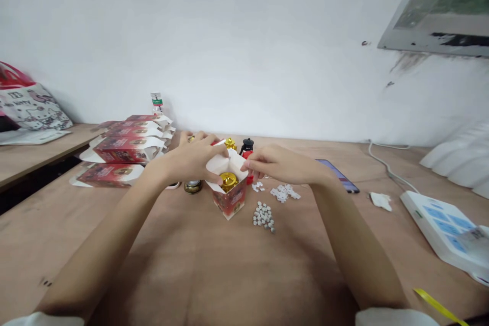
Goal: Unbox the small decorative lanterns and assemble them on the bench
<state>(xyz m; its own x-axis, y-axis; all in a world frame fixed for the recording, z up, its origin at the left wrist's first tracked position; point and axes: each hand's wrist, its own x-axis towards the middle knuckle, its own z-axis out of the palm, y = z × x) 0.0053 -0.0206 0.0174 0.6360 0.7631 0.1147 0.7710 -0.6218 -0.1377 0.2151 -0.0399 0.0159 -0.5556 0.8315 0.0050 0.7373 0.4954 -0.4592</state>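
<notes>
A small red printed cardboard box (231, 204) stands upright on the table with its white flaps raised. Inside it shows the shiny gold top of a lantern-like ornament (228, 180). My left hand (194, 160) grips the box's left and back flaps between thumb and fingers. On the other side, my right hand (280, 164) pinches the right flap with its fingertips. Just behind the box are another gold ornament (230, 143) and a black-topped red lantern (247, 146), partly hidden by my right hand. A dark round base (193, 187) sits left of the box.
Flat-folded red boxes (128, 147) are piled at left. Small round white pieces (263, 215) and white scraps (284, 192) lie right of the box. Further right are a phone (340, 175), a white cable (385, 163) and a white device (443, 224). A wall stands behind.
</notes>
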